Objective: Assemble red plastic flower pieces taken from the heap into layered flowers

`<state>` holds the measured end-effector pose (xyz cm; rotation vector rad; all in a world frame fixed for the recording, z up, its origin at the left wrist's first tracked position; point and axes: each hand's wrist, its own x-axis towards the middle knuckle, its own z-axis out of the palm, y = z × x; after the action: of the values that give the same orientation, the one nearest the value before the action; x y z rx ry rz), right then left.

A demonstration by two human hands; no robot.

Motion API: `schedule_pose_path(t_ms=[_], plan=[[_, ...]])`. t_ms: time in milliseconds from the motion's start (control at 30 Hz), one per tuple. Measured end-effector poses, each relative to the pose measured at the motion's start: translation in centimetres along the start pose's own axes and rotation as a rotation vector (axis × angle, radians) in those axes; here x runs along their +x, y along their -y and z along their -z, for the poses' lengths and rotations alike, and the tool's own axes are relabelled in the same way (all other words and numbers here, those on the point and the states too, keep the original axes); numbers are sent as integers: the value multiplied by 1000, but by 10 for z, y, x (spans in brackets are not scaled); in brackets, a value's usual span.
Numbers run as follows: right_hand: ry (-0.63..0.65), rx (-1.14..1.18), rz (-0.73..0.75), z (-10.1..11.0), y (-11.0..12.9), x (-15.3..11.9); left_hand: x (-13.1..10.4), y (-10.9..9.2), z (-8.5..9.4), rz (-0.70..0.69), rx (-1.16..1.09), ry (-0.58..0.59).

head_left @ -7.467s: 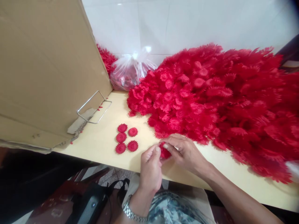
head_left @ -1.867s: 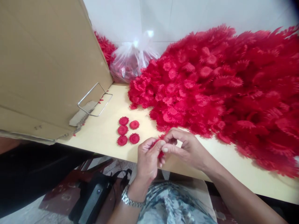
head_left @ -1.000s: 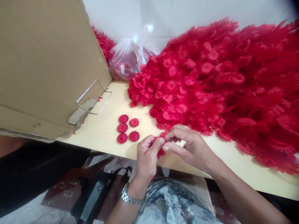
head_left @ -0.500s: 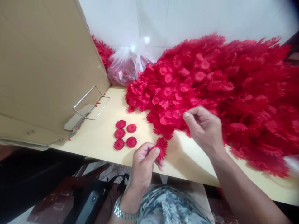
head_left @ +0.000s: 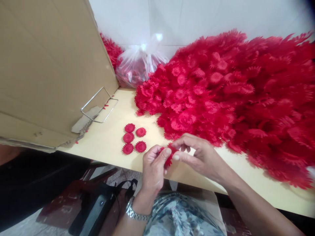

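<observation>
Below centre frame, your left hand's [head_left: 153,169] grip pinched a red flower [head_left: 169,161], seemingly steadying it for your right hand [head_left: 203,159], curved at its edge, hold unclear; the next move likely called for a light touch.

Table [head_left: 108,139]: left to right across the scene, wall [head_left: 201,16] behind. Cardboard box [head_left: 49,72]: on table, left. Wire frame [head_left: 110,111]: on table, at the box's right foot. Plastic bag [head_left: 134,68]: far side, between box and heap. Flower heap [head_left: 204,95]: on table, far centre to right edge. Smaller cluster [head_left: 110,50]: behind box, left of bag. Five loose flowers [head_left: 128,137]: on table, before the heap, three in left column, two in right. Left hand [head_left: 154,172]: near side, right of the five. Right hand [head_left: 200,155]: right of it. Single flower [head_left: 169,159]: in left hand.
</observation>
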<state>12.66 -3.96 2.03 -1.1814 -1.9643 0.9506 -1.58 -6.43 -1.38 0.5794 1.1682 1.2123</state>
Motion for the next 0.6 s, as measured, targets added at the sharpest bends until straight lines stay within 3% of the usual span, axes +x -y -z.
schedule_pose_path(t_ms=[167, 333, 400, 467, 533, 600], plan=[[68, 244, -108, -11, 2, 0, -1, 2, -1, 24, 3, 52], [-33, 322, -180, -14, -2, -3, -3, 4, 2, 7, -31, 182], [-148, 269, -201, -13, -6, -3, -3, 5, 3, -4, -57, 164], [-346, 165, -188, -5, -12, 0, -3, 5, 4, -19, -80, 129], [-537, -38, -156, 8, -17, 7, -3, 4, 5, -22, -97, 115], [-612, -304, -88, 21, -21, 14, -2, 3, 4, -9, -101, 118]])
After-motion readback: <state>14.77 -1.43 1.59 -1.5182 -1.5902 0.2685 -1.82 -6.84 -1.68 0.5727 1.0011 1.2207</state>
